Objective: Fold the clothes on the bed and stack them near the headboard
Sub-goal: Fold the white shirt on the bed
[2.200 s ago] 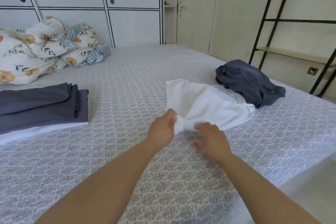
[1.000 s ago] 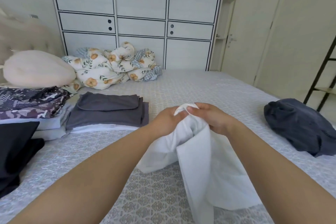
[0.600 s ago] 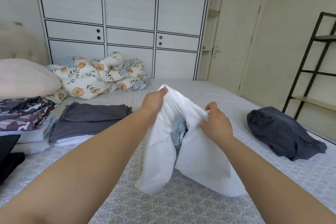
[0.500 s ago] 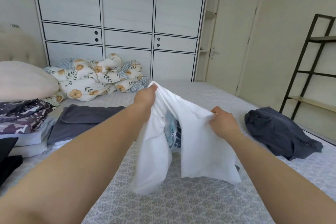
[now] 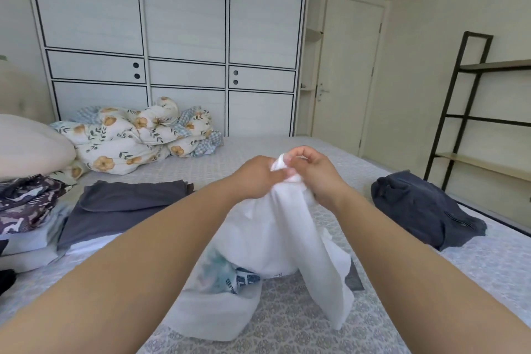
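Right now both hands meet at the centre of the frame, bunched together on one gathered edge of a white garment (image 5: 275,227); the left hand (image 5: 255,178) grips the cloth from the left with its fingers curled round it, and the right hand (image 5: 311,174) pinches the same bunch from the right, thumb and fingers closed on the fabric. From there the garment hangs down toward the lower middle of the frame, its loose ends draped on the patterned bed (image 5: 488,261), and a blue printed patch shows through an opening low in the cloth. By my reading the step in hand is sorting out this piece, finding its edges or corners before any fold is made. The next move calls for the hands to part along the edge, spread the cloth flat on the sheet, and then fold it.

At the left of the frame lies a folded grey stack (image 5: 120,210), with a patterned purple pile (image 5: 26,201) further left beside a pale pillow (image 5: 28,149), which looks like the headboard end where this piece should go. At the right, well apart from the hands, a crumpled dark blue garment (image 5: 422,210) waits unfolded. A floral quilt (image 5: 135,135) sits bundled at the upper left, against the wardrobe (image 5: 172,23)
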